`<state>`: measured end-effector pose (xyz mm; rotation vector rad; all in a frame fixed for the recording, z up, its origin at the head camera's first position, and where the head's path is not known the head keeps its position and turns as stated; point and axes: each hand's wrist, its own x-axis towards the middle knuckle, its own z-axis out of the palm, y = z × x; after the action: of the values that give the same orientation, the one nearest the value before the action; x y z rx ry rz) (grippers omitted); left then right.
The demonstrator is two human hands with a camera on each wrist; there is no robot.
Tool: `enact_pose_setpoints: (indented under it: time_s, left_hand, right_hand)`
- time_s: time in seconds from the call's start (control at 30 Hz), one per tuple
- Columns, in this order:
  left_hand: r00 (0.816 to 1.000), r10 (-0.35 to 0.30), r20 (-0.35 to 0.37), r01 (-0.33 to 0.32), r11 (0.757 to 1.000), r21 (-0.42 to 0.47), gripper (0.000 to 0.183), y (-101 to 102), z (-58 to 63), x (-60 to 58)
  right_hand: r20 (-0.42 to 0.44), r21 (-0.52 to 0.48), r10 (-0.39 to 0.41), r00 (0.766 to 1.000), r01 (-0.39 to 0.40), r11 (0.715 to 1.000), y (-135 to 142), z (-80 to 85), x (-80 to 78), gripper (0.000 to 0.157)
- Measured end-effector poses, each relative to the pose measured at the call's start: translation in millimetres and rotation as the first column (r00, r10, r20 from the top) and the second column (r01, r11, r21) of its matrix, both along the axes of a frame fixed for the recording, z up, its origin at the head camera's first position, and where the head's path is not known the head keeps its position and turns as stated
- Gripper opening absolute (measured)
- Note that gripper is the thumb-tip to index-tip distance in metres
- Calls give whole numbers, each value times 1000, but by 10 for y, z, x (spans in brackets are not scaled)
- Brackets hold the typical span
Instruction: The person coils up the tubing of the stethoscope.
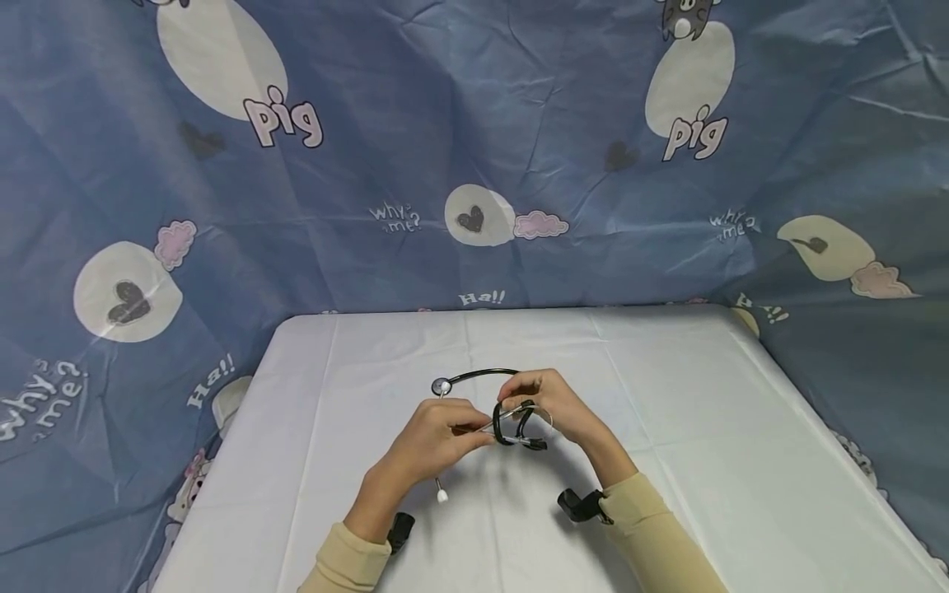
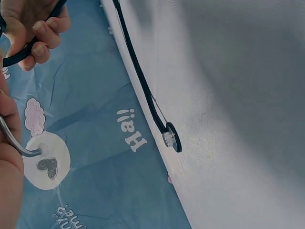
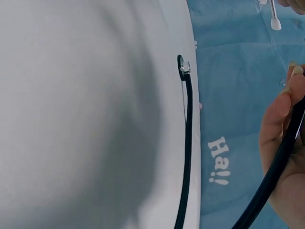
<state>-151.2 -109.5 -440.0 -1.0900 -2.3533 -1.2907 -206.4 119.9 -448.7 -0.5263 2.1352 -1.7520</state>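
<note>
A stethoscope with black tubing (image 1: pixel 482 372) is held up over the table in both hands. My left hand (image 1: pixel 437 441) pinches its metal ear tubes, which cross the fingers; a white ear tip (image 1: pixel 442 496) sticks out below that hand and another shows above it. My right hand (image 1: pixel 554 403) grips the looped black tubing (image 3: pixel 267 191) just to the right, fingertips curled round it. The round chest piece (image 2: pixel 172 137) hangs from the far end of the tube, beyond the left hand. Beside the tube runs a thin pale strand (image 3: pixel 184 102).
White cloth covers the table (image 1: pixel 371 354). A blue printed curtain (image 1: pixel 356 263) hangs behind it and down both sides. Black wrist mounts (image 1: pixel 582 505) sit at the cuffs of the beige sleeves (image 1: pixel 656 527).
</note>
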Motion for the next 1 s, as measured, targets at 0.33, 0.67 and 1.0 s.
enact_pose_setpoints:
  time_s: [0.33,0.67,1.0]
  left_hand:
    - [999,50,-17,-49,999,22,11,-5,-20,19]
    - [992,127,-24,-126,991,39,12,4,-33,26]
    - [985,164,-51,-161,985,68,15,20,-80,34]
  right_hand:
    - [-87,0,-22,996,22,1000,-20,-94,81,17]
    - [-85,9,-58,995,59,998,-52,-98,187,19]
    - [-7,-32,-91,996,91,995,-56,-185,214,22]
